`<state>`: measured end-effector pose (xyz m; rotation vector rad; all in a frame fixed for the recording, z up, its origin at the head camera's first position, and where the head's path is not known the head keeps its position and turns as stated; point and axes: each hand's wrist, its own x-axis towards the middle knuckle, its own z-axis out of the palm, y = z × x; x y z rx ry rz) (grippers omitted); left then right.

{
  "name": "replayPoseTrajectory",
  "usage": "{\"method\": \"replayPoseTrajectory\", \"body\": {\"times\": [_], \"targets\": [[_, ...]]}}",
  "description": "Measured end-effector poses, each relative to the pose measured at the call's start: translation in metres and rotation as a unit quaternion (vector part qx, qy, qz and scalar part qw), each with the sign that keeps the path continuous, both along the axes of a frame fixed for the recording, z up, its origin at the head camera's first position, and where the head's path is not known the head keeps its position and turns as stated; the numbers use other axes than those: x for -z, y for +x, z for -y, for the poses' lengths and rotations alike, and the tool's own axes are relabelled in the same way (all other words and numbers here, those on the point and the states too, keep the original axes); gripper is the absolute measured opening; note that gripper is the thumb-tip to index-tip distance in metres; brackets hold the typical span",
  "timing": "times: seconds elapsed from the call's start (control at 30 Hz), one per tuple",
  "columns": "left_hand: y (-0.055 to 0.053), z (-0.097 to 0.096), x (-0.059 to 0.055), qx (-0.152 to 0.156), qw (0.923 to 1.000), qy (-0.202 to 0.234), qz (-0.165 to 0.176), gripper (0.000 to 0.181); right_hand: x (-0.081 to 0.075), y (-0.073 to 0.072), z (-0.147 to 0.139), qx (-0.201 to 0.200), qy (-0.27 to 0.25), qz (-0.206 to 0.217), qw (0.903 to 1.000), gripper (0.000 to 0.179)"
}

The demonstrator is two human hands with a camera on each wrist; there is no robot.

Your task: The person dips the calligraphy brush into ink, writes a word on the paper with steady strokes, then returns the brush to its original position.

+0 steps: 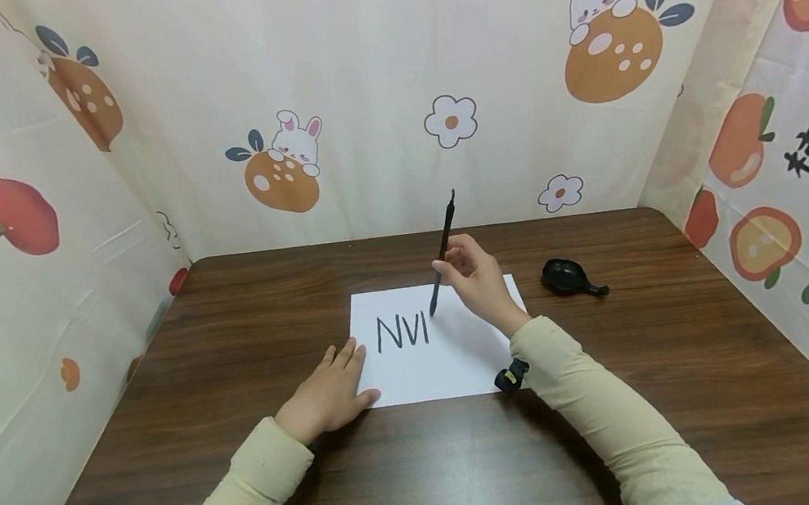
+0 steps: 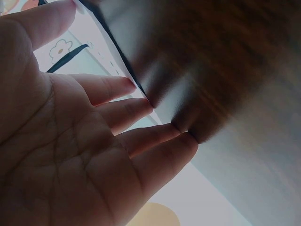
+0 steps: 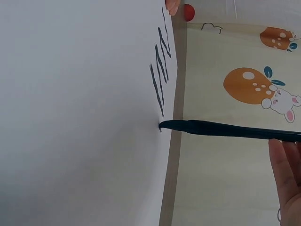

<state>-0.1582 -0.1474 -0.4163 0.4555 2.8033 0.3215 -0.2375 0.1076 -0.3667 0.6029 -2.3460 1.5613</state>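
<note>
A white sheet of paper point(image 1: 461, 370) lies on the table with the dark letters "NVI" point(image 1: 402, 332) on its left half. My right hand point(image 1: 480, 281) pinches a black brush point(image 1: 447, 231) by its shaft, the handle slanting up and the tip down on the sheet just right of the letters. In the right wrist view the brush tip point(image 3: 164, 125) touches the paper beside the last stroke. My left hand point(image 1: 330, 392) rests on the left edge of the sheet, fingers straight; in the left wrist view its palm point(image 2: 56, 150) shows.
A small black dish with a short handle point(image 1: 565, 277) stands to the right of the paper. Brown wood table point(image 1: 261, 300) surrounds the sheet. A patterned curtain point(image 1: 369, 59) rises behind the table's back edge. A small black device point(image 1: 510, 376) sits at my right wrist.
</note>
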Motion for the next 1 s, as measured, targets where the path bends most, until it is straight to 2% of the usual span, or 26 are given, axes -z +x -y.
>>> {"method": "replayPoseTrajectory", "body": {"times": [0.6,0.83,1.0], "targets": [[0.002,-0.001,-0.002,-0.002,1.0,0.003,0.001,0.075,-0.001,0.005,-0.002,-0.011,0.014,0.013,0.9998,0.027],[0.002,-0.001,-0.001,0.002,1.0,0.003,0.0,0.075,0.021,-0.012,-0.007,-0.012,0.017,0.026,0.9995,0.028],[0.002,-0.001,-0.001,0.001,1.0,-0.001,-0.002,0.076,0.025,-0.014,-0.009,-0.018,0.012,0.03,0.9993,0.029]]}}
